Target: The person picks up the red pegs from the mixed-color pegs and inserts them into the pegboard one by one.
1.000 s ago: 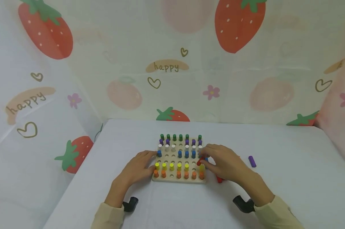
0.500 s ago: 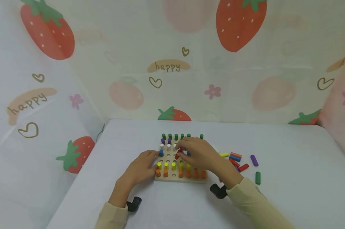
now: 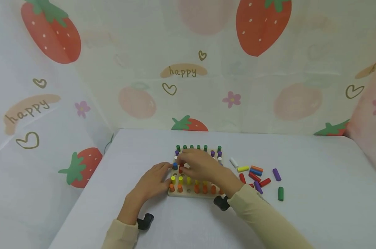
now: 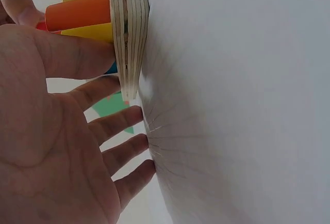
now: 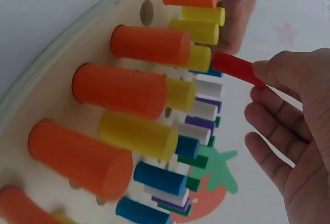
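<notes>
A wooden pegboard [image 3: 194, 195] stands on the white-covered table, with upright pegs in rows of green, purple, white, blue, yellow and orange. Between its thumb and fingers my right hand [image 3: 202, 166] pinches a red peg [image 5: 234, 66]. That peg is over the board's left part, tilted in the right wrist view and close to the blue peg [image 3: 175, 166]. My left hand [image 3: 150, 181] rests at the board's left edge. Its thumb [image 4: 77, 56] lies along the edge beside a yellow peg, while the other fingers are straight and spread. The right hand hides much of the board's middle.
Loose pegs lie on the table right of the board, among them a white peg [image 3: 233, 162], a yellow peg [image 3: 243, 168], a purple peg [image 3: 276, 174], a green peg [image 3: 280, 193] and several red ones. A strawberry-patterned cloth [image 3: 253, 83] hangs behind the table.
My right hand has carried the red peg leftward across the board, from its right side to near the left edge. The loose pegs have come into view. My left hand stays at the board.
</notes>
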{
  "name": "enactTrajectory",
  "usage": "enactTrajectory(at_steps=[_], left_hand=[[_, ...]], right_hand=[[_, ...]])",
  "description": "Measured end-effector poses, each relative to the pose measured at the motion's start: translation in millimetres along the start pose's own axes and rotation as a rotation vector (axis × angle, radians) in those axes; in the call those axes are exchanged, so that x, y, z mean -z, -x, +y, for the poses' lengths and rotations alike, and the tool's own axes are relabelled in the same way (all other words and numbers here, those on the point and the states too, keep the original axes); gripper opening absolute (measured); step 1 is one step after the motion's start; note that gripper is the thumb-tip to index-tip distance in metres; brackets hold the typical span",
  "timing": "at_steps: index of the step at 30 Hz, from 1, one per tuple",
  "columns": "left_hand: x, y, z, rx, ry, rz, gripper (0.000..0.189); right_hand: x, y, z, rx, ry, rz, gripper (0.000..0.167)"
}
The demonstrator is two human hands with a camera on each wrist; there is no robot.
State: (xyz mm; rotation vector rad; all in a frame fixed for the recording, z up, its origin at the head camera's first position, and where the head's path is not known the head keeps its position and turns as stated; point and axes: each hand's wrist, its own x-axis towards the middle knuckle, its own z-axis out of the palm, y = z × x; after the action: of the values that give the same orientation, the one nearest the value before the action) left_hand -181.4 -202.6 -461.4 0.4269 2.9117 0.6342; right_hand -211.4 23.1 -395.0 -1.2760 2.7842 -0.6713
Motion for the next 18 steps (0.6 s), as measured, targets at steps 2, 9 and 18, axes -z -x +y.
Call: enactTrajectory(at_steps=[2, 9, 18], left_hand=[[0.1, -0.2, -0.8, -0.004, 0.015, 0.002, 0.057], [0.4, 1.2, -2.4, 0.013, 0.049, -0.028, 0.060], [3.3, 2.8, -3.2, 0.015, 0.043, -0.032, 0.063]], right_hand=[[-3, -4.2, -1, 0.006, 0.006, -0.010, 0.014], [-12, -14.6, -3, 0.003, -0.005, -0.048, 0.017], [-21, -24.8, -4, -0.029, 0.019, -0.090, 0.020]])
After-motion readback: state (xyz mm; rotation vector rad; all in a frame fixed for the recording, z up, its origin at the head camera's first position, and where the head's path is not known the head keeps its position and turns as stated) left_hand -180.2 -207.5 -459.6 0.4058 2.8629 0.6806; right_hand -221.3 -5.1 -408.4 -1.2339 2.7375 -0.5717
